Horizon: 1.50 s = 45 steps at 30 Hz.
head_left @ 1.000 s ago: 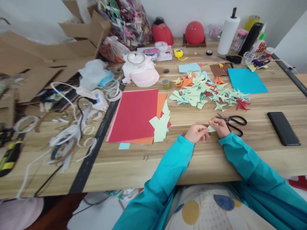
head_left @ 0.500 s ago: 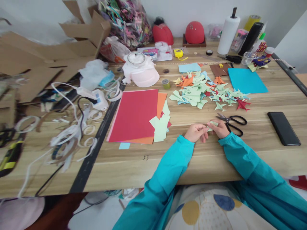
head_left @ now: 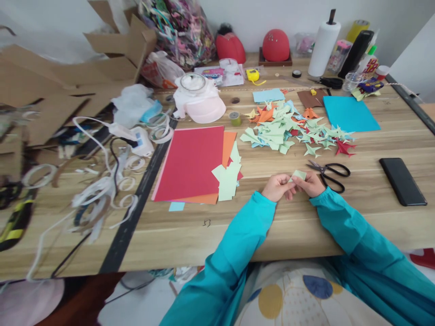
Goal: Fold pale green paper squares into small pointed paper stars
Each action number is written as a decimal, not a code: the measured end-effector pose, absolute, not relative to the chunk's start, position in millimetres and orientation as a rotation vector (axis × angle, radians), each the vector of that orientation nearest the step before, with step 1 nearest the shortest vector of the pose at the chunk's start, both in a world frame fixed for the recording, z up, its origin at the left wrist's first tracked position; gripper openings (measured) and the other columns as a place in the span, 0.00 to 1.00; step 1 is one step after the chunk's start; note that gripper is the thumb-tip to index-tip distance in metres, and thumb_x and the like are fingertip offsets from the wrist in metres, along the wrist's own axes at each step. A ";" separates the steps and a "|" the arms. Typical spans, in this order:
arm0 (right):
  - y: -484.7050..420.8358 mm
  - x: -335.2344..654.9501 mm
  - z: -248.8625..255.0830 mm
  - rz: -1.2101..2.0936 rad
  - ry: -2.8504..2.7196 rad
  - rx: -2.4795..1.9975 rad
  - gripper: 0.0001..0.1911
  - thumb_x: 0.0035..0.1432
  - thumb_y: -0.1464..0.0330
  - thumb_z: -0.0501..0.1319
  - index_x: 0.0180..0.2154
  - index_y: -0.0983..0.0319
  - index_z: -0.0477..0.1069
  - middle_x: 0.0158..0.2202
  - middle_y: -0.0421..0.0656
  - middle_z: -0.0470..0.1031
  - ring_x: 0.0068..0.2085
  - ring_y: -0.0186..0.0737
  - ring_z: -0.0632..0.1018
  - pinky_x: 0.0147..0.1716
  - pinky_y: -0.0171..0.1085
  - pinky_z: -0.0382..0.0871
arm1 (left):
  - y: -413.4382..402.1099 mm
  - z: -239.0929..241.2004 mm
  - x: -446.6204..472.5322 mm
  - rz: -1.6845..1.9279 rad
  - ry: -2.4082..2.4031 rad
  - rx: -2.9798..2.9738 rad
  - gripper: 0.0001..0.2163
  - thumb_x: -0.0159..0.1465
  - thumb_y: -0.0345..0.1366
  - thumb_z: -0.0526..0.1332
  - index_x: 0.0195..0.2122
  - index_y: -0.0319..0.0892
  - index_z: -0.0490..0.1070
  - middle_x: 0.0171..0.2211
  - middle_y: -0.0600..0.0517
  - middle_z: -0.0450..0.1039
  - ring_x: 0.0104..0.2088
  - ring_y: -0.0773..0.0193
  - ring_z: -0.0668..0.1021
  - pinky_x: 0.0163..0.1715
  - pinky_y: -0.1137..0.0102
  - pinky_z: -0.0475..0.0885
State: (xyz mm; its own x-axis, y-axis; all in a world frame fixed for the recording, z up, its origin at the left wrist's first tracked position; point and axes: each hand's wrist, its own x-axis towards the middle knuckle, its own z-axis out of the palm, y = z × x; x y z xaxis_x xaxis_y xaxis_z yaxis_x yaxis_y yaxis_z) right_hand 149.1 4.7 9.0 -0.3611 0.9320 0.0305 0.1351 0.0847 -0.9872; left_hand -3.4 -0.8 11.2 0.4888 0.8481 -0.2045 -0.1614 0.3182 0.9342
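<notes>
A small light-green piece of paper [head_left: 299, 174] is pinched between both hands just above the wooden table. My left hand [head_left: 276, 186] grips its left side, thumb on top and fingers curled beneath. On the other side, my right hand [head_left: 311, 183] presses the paper with its thumb; its lower fingers are partly hidden. Black-handled scissors [head_left: 335, 172] lie right beside my right hand, blades pointing left. Beyond the hands is a pile of folded paper pieces [head_left: 277, 129], mostly light green with some orange, red and blue. Loose green paper strips [head_left: 228, 181] lie to the left.
Red and orange paper sheets [head_left: 193, 163] are stacked left of centre. A black phone [head_left: 403, 181] lies at the right. Blue paper [head_left: 351, 114] sits far right. Tangled cables and tape rolls [head_left: 102, 190] and a cardboard box [head_left: 118, 50] crowd the left side.
The green paper has turned in my fingers, so more of its flat face shows above the thumbs. Both hands stay in nearly the same place.
</notes>
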 end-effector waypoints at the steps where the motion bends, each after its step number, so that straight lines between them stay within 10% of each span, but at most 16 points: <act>1: 4.7 149.3 8.7 1.358 -1.618 -1.084 0.24 0.52 0.53 0.58 0.15 0.63 0.62 0.11 0.37 0.61 0.15 0.28 0.61 0.16 0.32 0.54 | -0.6 11.3 -3.5 0.758 0.804 1.031 0.17 0.49 0.45 0.65 0.22 0.35 0.65 0.18 0.52 0.70 0.13 0.70 0.71 0.12 0.75 0.66; 45: 10.7 153.9 -0.8 1.337 -1.343 -1.135 0.27 0.50 0.52 0.60 0.11 0.63 0.61 0.09 0.36 0.58 0.13 0.27 0.57 0.13 0.32 0.48 | 2.0 3.5 -6.0 0.726 0.674 0.835 0.19 0.50 0.47 0.62 0.30 0.33 0.68 0.19 0.50 0.72 0.14 0.66 0.73 0.13 0.73 0.65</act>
State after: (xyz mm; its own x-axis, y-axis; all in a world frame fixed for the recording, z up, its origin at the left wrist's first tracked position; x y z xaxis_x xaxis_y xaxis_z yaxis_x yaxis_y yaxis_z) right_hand 153.9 10.7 -0.8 -0.1746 0.9846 -0.0081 0.0124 -0.0060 -0.9999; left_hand -6.0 2.0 3.5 0.5745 0.7834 -0.2373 -0.2952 0.4687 0.8326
